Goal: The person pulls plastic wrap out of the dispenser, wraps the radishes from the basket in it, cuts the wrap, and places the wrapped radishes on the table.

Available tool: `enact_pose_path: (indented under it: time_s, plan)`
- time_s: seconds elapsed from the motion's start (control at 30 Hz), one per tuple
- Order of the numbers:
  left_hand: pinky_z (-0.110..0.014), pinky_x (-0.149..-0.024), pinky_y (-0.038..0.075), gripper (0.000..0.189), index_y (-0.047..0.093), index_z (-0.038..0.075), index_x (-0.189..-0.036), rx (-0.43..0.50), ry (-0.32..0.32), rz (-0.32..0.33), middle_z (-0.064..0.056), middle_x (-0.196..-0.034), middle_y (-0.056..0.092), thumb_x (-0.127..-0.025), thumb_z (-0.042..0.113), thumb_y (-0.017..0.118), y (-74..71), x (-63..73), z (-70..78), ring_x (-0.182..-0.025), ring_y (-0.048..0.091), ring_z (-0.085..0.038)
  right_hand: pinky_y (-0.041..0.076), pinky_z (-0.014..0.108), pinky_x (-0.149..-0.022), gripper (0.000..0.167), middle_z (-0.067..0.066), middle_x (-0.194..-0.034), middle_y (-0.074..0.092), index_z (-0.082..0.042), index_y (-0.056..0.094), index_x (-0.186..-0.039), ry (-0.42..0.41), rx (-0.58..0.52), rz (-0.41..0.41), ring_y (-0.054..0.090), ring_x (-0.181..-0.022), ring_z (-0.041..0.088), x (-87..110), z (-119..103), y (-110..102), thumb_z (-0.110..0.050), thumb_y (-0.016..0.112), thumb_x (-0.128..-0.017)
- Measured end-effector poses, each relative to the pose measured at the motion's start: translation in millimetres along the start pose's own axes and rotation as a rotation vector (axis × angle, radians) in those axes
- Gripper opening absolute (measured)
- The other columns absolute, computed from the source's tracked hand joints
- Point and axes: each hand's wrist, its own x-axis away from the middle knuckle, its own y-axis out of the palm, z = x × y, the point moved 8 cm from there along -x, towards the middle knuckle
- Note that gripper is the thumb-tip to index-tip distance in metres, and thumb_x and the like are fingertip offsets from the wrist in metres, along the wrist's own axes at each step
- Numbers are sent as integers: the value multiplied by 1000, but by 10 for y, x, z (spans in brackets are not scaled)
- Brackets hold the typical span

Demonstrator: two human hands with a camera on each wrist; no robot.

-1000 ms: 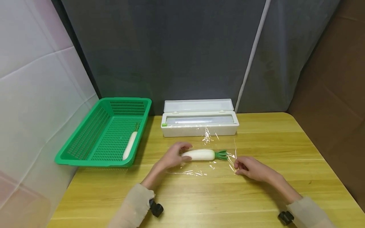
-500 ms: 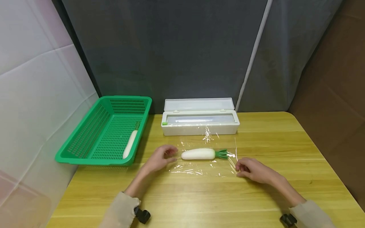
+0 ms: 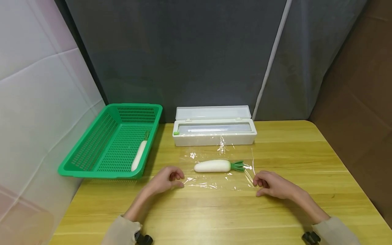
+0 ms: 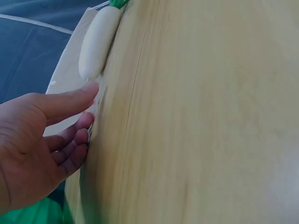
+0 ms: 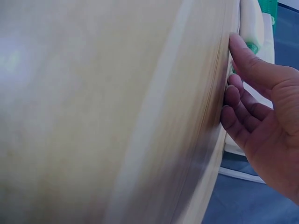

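A white radish point(image 3: 212, 166) with green stalks lies across a clear sheet of cling film point(image 3: 226, 183) on the table. The film runs forward from a white cling film dispenser point(image 3: 214, 139). My left hand point(image 3: 166, 179) is at the film's near left corner, its thumb apart from the bent fingers. The left wrist view shows the radish point(image 4: 99, 42) just beyond that thumb. At the near right corner, my right hand point(image 3: 272, 184) has its fingertips by the film's edge and its thumb spread away from them. The right wrist view shows this gap between thumb and fingers point(image 5: 232, 95).
A green plastic basket point(image 3: 104, 175) stands at the left, holding a second white radish point(image 3: 139, 156). The dispenser's lid point(image 3: 213, 112) is raised at the back. A dark cloth point(image 3: 183, 61) hangs behind the wooden table point(image 3: 214, 217).
My left hand has let go of the radish's tip and moved left and toward me to the film's corner. My right thumb has moved away from its fingers. The radish has stayed put.
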Motion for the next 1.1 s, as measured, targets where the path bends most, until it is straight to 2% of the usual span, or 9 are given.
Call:
enact_pose_path:
  time_s: [0.2, 0.47, 0.67, 0.77, 0.93, 1.1]
  plan:
    - [-27, -71, 46, 23, 72, 9, -93, -34, 10, -15, -1, -87, 62, -77, 15, 88, -14, 76, -25, -80, 52, -19, 44, 22, -63, 15, -11, -81, 51, -16, 63, -95, -40, -7, 16, 47, -73, 2, 7, -10, -4, -20, 77, -91]
    - [-28, -75, 46, 10, 74, 14, -84, -73, 11, 10, 4, -90, 62, -83, 11, 83, -27, 122, -40, -84, 53, -14, 45, 22, -64, 10, -13, -85, 54, -20, 64, -90, -34, -2, 21, 48, -75, 0, -5, -14, 6, -14, 71, -96]
    - [-25, -71, 48, 8, 73, 11, -83, -75, 64, 32, 4, -85, 63, -85, 8, 80, -54, 135, 11, -79, 54, -8, 46, 24, -67, 10, -13, -87, 55, -20, 64, -91, -24, 7, 28, 49, -78, 1, -2, -16, -11, -14, 67, -98]
    - [-23, -70, 50, 7, 73, 10, -85, -68, 66, 39, 6, -82, 63, -87, 8, 79, -66, 137, 14, -76, 55, -6, 46, 24, -68, 9, -13, -87, 57, -19, 64, -93, -10, 4, 37, 50, -78, 1, -4, -11, -24, -13, 66, -99]
    - [-24, -69, 51, 6, 71, 10, -87, -47, 56, 51, 5, -80, 64, -90, 8, 76, -97, 138, 30, -75, 57, -9, 48, 26, -71, 8, -12, -87, 58, -17, 62, -93, -3, 25, 73, 52, -80, 3, -11, -12, -79, -13, 65, -99]
    - [-26, -70, 52, 4, 70, 6, -89, -33, 76, 65, 0, -81, 66, -91, 6, 74, -151, 134, 100, -76, 59, -15, 46, 26, -69, 8, -9, -84, 56, -15, 60, -93, 52, 25, 115, 51, -78, 5, -24, 10, -155, -14, 64, -100]
